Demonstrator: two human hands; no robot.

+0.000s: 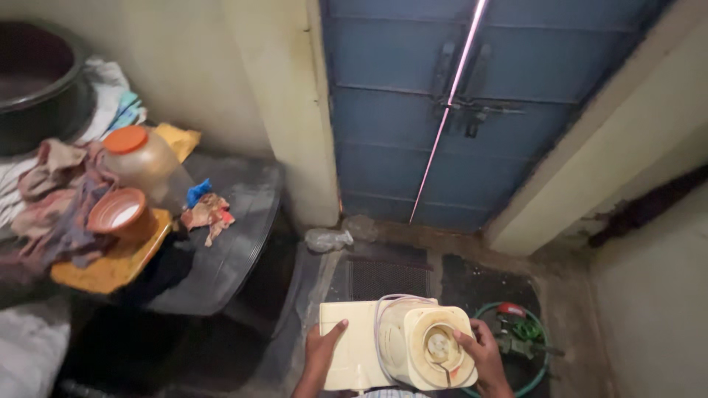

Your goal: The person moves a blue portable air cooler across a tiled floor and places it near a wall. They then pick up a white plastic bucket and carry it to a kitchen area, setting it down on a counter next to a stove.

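Both hands carry a cream mixer base [398,343] above the floor, the left hand [322,352] clamped on its flat left end, the right hand [483,355] clamped on its round right end, a green hose [544,366] coiled below, the blue door [472,110] beyond.

A blue double door [472,110] is seen closed ahead. A jar with an orange lid [140,158] and an orange cup [122,214] are set among crumpled cloths [59,199] at left. A green hose [527,332] is coiled on the floor.
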